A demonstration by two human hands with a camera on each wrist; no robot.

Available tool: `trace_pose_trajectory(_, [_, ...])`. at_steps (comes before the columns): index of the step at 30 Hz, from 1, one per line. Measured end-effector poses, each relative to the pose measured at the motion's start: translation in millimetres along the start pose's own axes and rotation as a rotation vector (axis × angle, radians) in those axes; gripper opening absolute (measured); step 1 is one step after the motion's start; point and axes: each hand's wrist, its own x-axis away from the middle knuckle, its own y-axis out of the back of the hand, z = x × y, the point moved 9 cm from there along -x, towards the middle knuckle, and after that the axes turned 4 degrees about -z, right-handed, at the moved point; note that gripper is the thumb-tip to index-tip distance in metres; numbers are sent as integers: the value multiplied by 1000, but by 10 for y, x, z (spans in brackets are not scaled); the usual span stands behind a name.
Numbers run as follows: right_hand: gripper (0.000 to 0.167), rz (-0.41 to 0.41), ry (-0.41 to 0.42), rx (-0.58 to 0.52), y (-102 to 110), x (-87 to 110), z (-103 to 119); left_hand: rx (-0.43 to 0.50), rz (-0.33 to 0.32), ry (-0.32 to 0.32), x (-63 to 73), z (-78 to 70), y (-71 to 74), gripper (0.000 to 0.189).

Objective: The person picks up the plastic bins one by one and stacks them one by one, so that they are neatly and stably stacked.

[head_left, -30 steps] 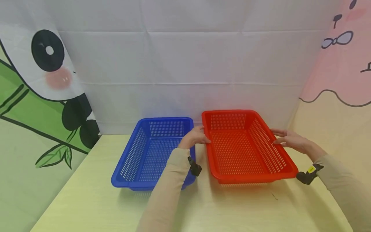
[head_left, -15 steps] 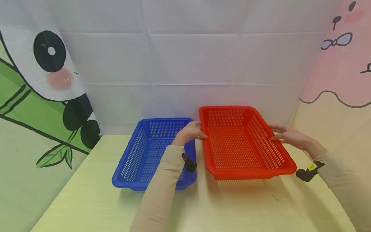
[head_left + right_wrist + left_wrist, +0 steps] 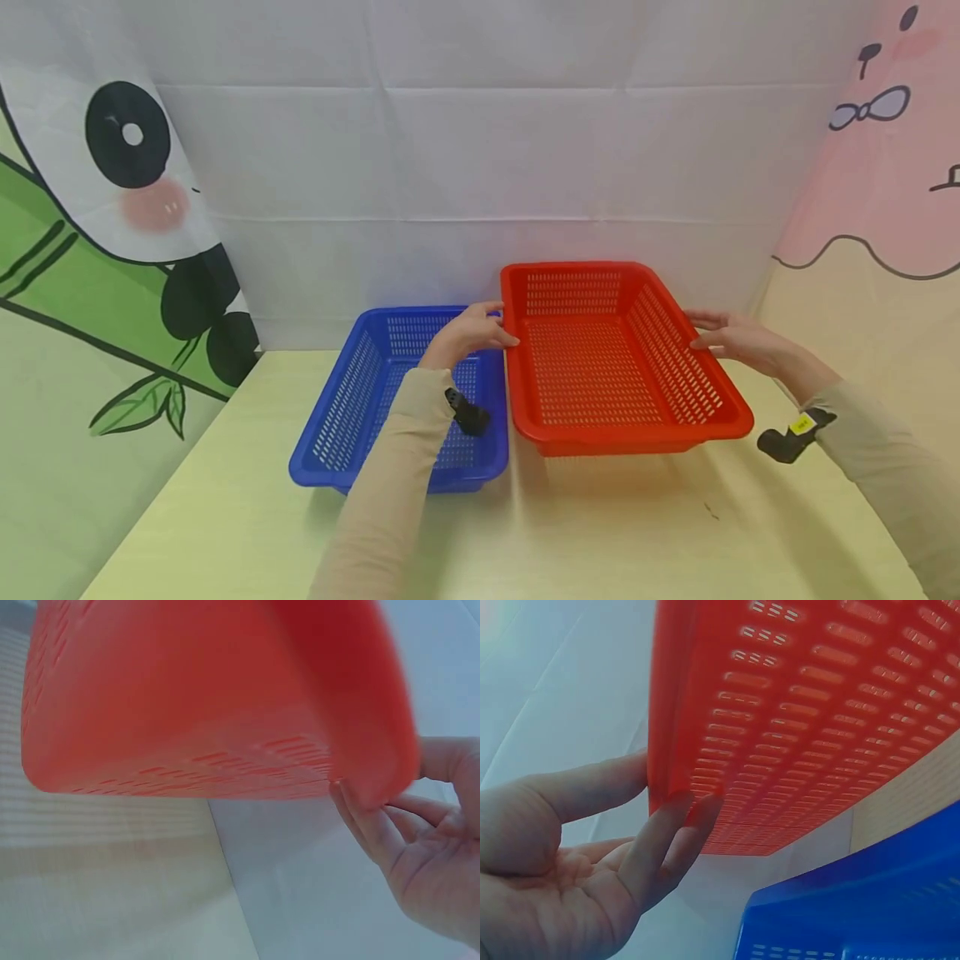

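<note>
Both hands hold up a red plastic basket (image 3: 592, 375) with slotted walls, its near edge raised over the table. The left hand (image 3: 467, 333) pinches the basket's left rim; in the left wrist view its thumb lies outside the rim and its fingertips (image 3: 705, 810) press under it against the slotted wall. On the opposite side the right hand (image 3: 742, 340) grips the right rim, with fingers (image 3: 367, 825) beneath the lip in the right wrist view. A blue basket (image 3: 360, 400) of the same kind stands on the table at left, partly hidden behind the left forearm.
The pale yellow table (image 3: 600, 542) ends against a white cloth backdrop (image 3: 480, 167). Printed cloth panels rise at the left and right. A small dark mark (image 3: 711, 511) lies on the table in front of the red basket.
The red basket has risen and shifted left in both hands, its left rim now beside the blue basket's right edge. The blue basket has stayed in place.
</note>
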Motion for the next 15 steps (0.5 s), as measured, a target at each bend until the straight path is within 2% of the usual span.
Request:
trace_pose_trajectory(8, [63,-30,-8,-4,-61,-45,169,29,16,-13,100,-105,146,79])
trace_pose_trajectory(15, [61,-50,-13,-1,-141,-95,285,-29,5,5,143,-143,268,77])
